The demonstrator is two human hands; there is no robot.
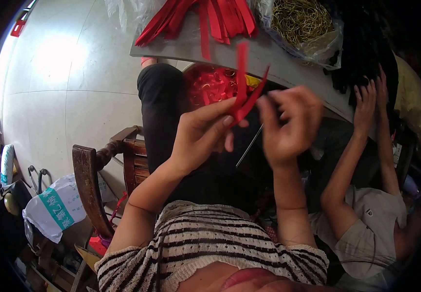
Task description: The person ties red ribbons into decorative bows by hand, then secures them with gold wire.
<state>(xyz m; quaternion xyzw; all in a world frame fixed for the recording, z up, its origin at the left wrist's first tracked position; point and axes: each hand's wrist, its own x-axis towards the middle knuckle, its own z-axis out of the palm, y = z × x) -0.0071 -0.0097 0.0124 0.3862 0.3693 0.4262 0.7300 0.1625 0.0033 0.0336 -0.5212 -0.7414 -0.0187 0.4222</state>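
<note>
Cream-and-black striped knit top (205, 243) at six o'clock; folded strip of shiny red ribbon (240, 104) pinched by the left hand (203, 134)

The wearer's bare left hand sits at the centre of the view, its thumb and forefinger clamped on the folded strip of shiny red ribbon just towards one o'clock. Two loose ends rise from the pinch in a narrow V. At half past two, the bare right hand (291, 124) is blurred, its fingers curled and its thumb and forefinger just beside the ribbon; whether they touch it or close together, I cannot tell.

At twelve o'clock, beyond the hands, lies a heap of short red ribbon pieces with gold-coloured loops (215, 87). Farther out, a grey tabletop (278, 65) carries a fanned bundle of long red ribbons (201, 19) at twelve o'clock and, towards one, a clear plastic bag of gold-coloured cord (303, 24).

Near half past two, a co-worker's hands (365, 100) reach towards soft black material (366, 44); the co-worker's pale grey shirt (371, 233) shows at four. A dark brown wooden chair (91, 180) stands towards half past eight, with a white bag with a teal band (57, 209) beyond it at eight.
</note>
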